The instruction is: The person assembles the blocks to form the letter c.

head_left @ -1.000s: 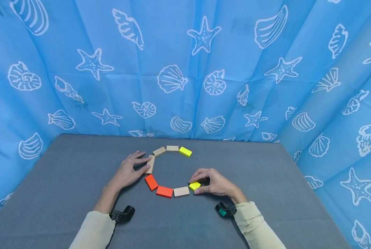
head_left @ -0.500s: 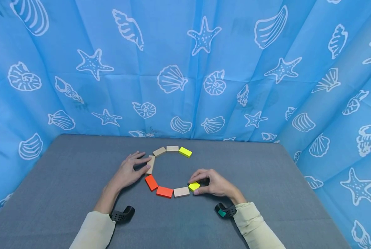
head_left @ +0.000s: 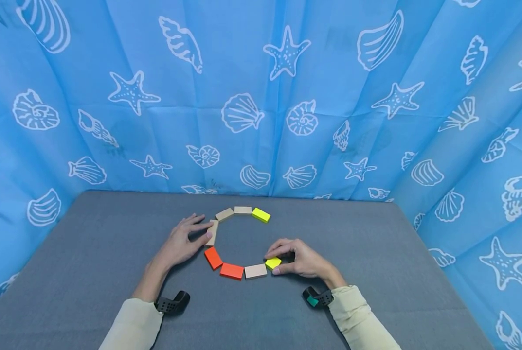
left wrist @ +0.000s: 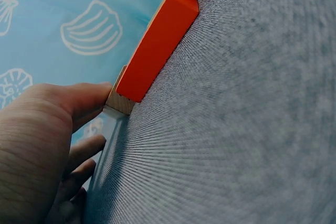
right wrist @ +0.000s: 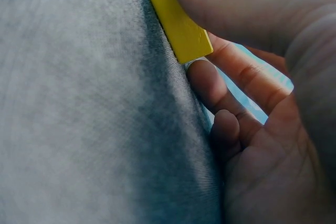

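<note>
My left hand [head_left: 183, 240] touches a plain wooden block [head_left: 212, 233] at the left of a C-shaped row, thumb and index finger extended onto it. In the left wrist view, my thumb meets this wooden block [left wrist: 118, 100] beside an orange-red block [left wrist: 160, 45]. My right hand [head_left: 302, 257] pinches a yellow block [head_left: 273, 263] at the row's near right end; its thumb covers part of the yellow block [right wrist: 181, 27] in the right wrist view. A pale wooden block [head_left: 255, 271] lies just left of the pinched one.
Two orange-red blocks [head_left: 232, 271] form the near left curve. Along the far side lie two plain wooden blocks [head_left: 243, 210] and another yellow block [head_left: 261, 215]. Grey cloth covers the table [head_left: 352, 228]; a blue shell-print curtain [head_left: 252, 146] hangs behind it.
My right hand has shifted very slightly left with the yellow block. The left hand stays on the wooden block, and the head view has tilted a little.
</note>
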Demonstrator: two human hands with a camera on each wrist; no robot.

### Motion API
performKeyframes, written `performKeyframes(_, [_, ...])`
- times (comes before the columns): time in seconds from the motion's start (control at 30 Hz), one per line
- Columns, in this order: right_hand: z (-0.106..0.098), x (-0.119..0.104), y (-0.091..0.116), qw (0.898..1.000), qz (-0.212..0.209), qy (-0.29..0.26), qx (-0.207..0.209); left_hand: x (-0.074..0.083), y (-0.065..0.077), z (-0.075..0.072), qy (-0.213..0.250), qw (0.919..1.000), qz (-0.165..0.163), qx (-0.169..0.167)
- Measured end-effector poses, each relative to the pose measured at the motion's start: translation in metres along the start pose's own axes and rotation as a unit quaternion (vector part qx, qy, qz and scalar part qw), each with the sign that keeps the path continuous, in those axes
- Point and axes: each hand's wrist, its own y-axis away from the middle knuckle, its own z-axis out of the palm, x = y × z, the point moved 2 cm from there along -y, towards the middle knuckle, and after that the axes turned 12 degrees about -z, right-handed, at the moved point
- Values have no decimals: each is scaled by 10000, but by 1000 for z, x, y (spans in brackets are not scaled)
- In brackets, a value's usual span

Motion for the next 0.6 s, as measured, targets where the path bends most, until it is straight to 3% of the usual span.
performKeyframes(0.4, [-1,1,1,9997,-133,-197,-21,1,0,1,69,9999,-61,-64])
performKeyframes(0.6, [-10,0,6,9984,-128,-185,515,1,1,2,143,9999,-8,-67])
